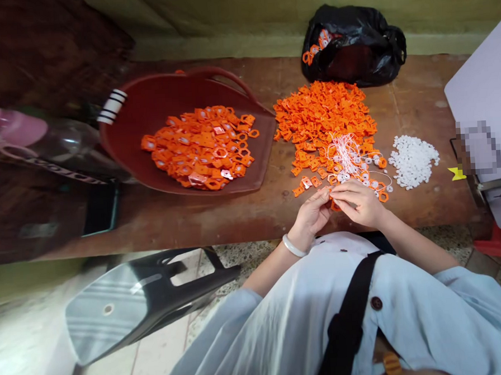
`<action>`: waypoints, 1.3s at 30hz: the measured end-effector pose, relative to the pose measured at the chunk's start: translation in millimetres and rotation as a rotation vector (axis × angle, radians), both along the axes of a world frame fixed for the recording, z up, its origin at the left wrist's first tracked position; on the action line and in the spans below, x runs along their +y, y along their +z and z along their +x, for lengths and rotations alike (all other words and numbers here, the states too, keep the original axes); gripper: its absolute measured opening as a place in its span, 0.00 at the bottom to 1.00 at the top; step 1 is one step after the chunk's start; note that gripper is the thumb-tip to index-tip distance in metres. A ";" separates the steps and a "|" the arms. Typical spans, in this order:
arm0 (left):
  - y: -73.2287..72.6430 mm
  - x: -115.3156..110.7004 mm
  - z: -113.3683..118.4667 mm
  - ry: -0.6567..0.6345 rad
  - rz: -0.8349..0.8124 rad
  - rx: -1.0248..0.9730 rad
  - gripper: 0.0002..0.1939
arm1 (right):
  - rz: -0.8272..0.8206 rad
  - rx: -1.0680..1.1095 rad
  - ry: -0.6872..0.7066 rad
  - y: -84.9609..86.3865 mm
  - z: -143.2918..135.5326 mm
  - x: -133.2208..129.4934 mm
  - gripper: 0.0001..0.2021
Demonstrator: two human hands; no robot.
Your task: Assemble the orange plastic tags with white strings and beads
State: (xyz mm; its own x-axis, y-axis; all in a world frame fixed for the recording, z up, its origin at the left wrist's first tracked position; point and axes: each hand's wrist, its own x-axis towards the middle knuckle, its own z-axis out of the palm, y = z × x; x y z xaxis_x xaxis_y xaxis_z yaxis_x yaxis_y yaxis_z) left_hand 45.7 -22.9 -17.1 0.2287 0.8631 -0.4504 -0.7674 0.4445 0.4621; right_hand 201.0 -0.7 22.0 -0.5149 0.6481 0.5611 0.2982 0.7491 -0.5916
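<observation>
My left hand (313, 213) and my right hand (357, 202) meet at the table's front edge. Both are closed, with fingertips pinched together around a small orange plastic piece (336, 206), mostly covered by the fingers. Just beyond them lies a bundle of white strings (344, 150), with small white discs and orange pieces around its ends. Behind it spreads a big heap of orange plastic pieces (324, 112). A pile of small white plastic parts (414, 161) sits to the right of my right hand.
On the left, a brown-red plastic scoop basket (125, 135) holds orange pieces with white inserts. A black plastic bag (364, 44) with similar pieces stands at the back. A phone (101, 207), a large bottle (69, 144), a grey stool (110, 312) and a yellow scrap (457, 173) are also around.
</observation>
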 end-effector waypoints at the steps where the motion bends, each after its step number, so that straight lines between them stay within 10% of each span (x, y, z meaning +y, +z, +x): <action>1: -4.0 0.6 -3.3 0.008 0.001 -0.001 0.05 | -0.019 -0.003 0.016 -2.6 -2.6 2.0 0.09; 9: -19.1 -7.4 -36.8 0.119 -0.021 -0.003 0.10 | -0.317 -0.260 -0.136 -30.4 -34.3 95.3 0.10; 18: -14.7 -20.3 -56.1 0.163 -0.003 -0.005 0.08 | -0.184 -0.723 -0.275 -56.4 -88.9 182.8 0.12; 24: -3.1 -20.1 -60.1 0.152 0.028 -0.013 0.08 | -0.175 -0.446 -0.248 -52.4 -68.3 163.9 0.10; 33: 20.8 -9.3 -37.1 0.065 0.050 -0.057 0.07 | -0.234 0.127 0.019 24.4 -17.7 29.7 0.07; 39: 28.2 -3.2 -16.2 -0.071 0.083 -0.077 0.09 | -0.125 0.138 0.032 21.6 -0.6 11.8 0.06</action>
